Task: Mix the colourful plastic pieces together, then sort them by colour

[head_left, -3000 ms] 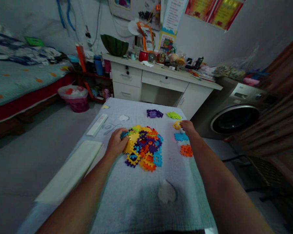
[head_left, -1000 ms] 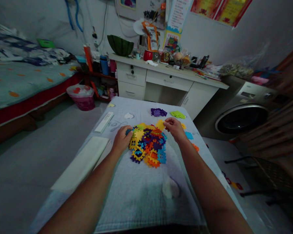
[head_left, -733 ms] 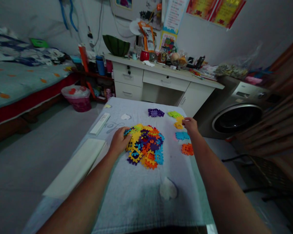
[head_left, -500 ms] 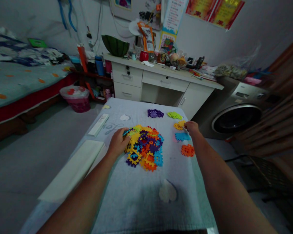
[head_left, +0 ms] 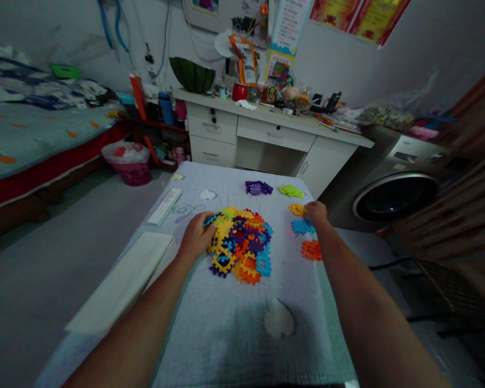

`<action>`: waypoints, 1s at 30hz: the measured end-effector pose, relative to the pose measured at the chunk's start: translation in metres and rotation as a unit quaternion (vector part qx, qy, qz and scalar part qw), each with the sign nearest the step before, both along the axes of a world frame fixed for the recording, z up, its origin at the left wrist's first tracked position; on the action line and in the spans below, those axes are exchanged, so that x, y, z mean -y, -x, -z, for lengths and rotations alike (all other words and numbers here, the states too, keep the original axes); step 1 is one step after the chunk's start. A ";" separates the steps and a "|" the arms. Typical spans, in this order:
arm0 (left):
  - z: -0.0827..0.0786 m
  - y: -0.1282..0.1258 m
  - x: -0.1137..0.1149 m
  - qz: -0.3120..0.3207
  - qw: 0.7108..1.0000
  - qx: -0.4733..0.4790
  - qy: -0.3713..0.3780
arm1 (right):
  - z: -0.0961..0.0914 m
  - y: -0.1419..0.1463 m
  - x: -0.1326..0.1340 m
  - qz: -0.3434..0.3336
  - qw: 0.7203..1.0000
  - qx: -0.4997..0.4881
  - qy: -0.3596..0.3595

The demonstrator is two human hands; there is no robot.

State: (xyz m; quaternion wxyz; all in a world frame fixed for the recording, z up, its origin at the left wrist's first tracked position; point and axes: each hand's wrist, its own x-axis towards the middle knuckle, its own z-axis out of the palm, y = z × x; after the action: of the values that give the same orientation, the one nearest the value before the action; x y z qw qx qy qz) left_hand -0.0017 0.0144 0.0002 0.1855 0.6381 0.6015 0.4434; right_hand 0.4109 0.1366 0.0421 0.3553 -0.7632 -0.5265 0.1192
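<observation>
A heap of colourful interlocking puzzle pieces point(head_left: 241, 242) lies in the middle of a table covered by a pale blue towel point(head_left: 226, 334). My left hand point(head_left: 196, 237) rests on the heap's left edge, fingers curled over yellow and blue pieces. My right hand point(head_left: 316, 212) is at the right side, knuckles up, fingertips down beside a small yellow stack point(head_left: 296, 209) and over the blue pieces point(head_left: 300, 227); its fingertips are hidden. Orange pieces point(head_left: 311, 250) lie nearer me. Purple pieces point(head_left: 258, 188) and green pieces point(head_left: 290, 191) sit at the far end.
A white scrap point(head_left: 278, 319) lies near the front of the towel. A long white box point(head_left: 164, 206) and a folded white sheet point(head_left: 121, 283) line the left edge. Beyond stand a cluttered desk point(head_left: 275, 126), a washing machine point(head_left: 396, 188), a bed point(head_left: 32, 140) and a pink bin point(head_left: 128, 163).
My right hand went from the top of the heap out to the yellow stack at the right and has drawn back slightly toward the blue pieces. My left hand stays on the heap.
</observation>
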 end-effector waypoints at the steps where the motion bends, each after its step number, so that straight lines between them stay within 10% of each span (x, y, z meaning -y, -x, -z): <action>1: 0.001 0.000 0.000 0.000 1.000 0.001 -0.001 | -0.003 0.007 0.000 0.007 1.000 0.001 0.000; 5: 0.003 0.000 -0.001 -0.004 1.000 -0.002 -0.002 | -0.019 0.059 0.013 -0.109 0.994 -0.012 -0.007; 11: 0.005 0.000 -0.002 -0.009 1.000 -0.006 0.001 | -0.027 0.145 0.043 -0.400 0.914 0.063 0.037; 22: 0.007 0.000 -0.002 -0.014 1.000 0.001 0.004 | -0.019 0.187 0.032 -0.447 0.863 0.192 0.135; 30: 0.006 -0.001 -0.002 -0.010 1.000 -0.011 0.005 | -0.020 0.185 0.019 -0.454 0.865 0.197 0.080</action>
State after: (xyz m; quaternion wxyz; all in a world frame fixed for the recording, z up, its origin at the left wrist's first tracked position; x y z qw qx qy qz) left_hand -0.0009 0.0161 -0.0061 0.1775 0.6358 0.6125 0.4348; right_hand 0.2255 0.1180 0.0623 0.0879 -0.4731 -0.8625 0.1563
